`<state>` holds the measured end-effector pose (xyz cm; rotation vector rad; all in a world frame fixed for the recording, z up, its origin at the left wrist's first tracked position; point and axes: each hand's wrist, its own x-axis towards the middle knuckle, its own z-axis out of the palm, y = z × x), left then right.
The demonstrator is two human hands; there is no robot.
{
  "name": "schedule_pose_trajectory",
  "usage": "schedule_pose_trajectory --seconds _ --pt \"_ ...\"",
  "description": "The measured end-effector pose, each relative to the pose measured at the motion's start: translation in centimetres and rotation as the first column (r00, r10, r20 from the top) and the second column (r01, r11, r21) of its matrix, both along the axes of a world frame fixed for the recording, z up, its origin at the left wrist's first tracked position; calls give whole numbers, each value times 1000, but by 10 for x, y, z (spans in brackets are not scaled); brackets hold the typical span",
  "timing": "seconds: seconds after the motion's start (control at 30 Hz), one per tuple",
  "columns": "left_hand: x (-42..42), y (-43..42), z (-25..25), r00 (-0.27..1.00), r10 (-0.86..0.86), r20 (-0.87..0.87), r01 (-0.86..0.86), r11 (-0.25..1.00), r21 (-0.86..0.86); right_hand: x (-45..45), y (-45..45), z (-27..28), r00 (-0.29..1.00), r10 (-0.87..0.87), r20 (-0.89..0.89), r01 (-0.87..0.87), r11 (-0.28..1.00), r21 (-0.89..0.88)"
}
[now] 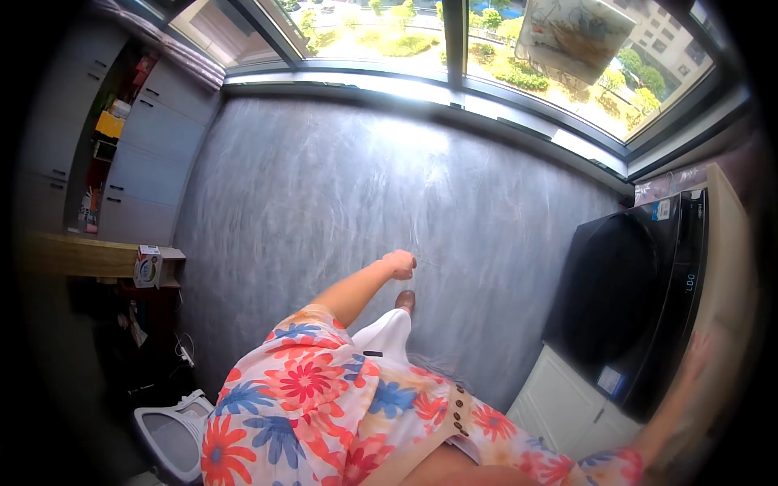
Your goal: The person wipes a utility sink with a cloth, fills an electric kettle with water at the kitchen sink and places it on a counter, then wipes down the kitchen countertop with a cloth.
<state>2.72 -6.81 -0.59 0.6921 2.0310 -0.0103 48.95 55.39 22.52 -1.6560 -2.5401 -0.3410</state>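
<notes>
My left hand hangs in front of me over the grey floor, its fingers curled in with nothing seen in them. Below it shows the tip of a brown shoe. At the right edge, my right hand is stretched out, a little blurred, over the beige top beside a black front-loading washing machine. Its fingers look extended and hold nothing visible; whether they touch the surface I cannot tell. A lit display glows on the machine's front panel.
Grey cabinets and a shelf with a small box line the left. A grey-and-white chair stands at lower left. Large windows run along the far side. White cabinet doors sit below the machine.
</notes>
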Motion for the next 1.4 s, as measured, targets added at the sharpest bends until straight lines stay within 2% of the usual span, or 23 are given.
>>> schedule_pose_trajectory --seconds 0.07,0.17,0.27,0.37,0.43,0.5,0.53,0.6,0.63,0.8,0.9,1.0,1.1,1.2,1.3,1.4 --pt "-13 -15 6 998 38 -45 -38 999 11 -11 -15 4 995 -37 -88 33 998 -52" --pt "-27 -33 13 993 85 -82 -84 996 15 -17 -17 8 995 -84 -59 78 992 -101" --pt "-31 -40 16 990 103 -93 -101 994 33 -13 -11 5 997 -56 -48 53 996 -67" --pt "-29 -37 16 991 101 -91 -97 994 47 -15 -14 8 993 -120 9 120 990 -79" --pt "-26 -34 16 993 85 -83 -83 996 32 6 28 -21 995 41 91 -43 999 22" --pt "-25 -26 26 995 48 -84 -43 997 69 8 15 -14 997 -79 -13 78 996 -45" --pt "-28 -25 23 996 49 -72 -44 996 76 1 10 -7 981 -176 77 183 980 -81" --pt "-30 -25 13 989 127 -71 -116 983 145 8 15 -10 989 -129 72 131 991 -32" --pt "-31 -24 14 990 130 -61 -120 981 153 -5 0 3 977 -190 97 197 977 -76" --pt "-25 -17 12 992 60 -114 -48 993 110 -13 -3 7 980 -177 92 180 983 -28" --pt "-12 -5 6 993 105 -45 -102 993 61 -18 -13 10 982 -166 88 169 985 -23" --pt "0 11 7 993 111 -37 -107 989 106 -19 -15 11 982 -172 76 174 984 -26" --pt "0 26 13 998 39 -53 -31 988 150 -27 -31 16 979 -193 62 196 979 -55" --pt "-20 33 16 996 5 -85 7 989 146 -31 -33 19 979 -199 38 201 977 -76" --pt "-53 43 23 991 94 -93 -85 992 98 -25 -30 16 981 -192 22 193 979 -66" --pt "-97 62 2 993 77 -94 -66 991 120 -21 -32 13 983 -182 22 183 981 -65"
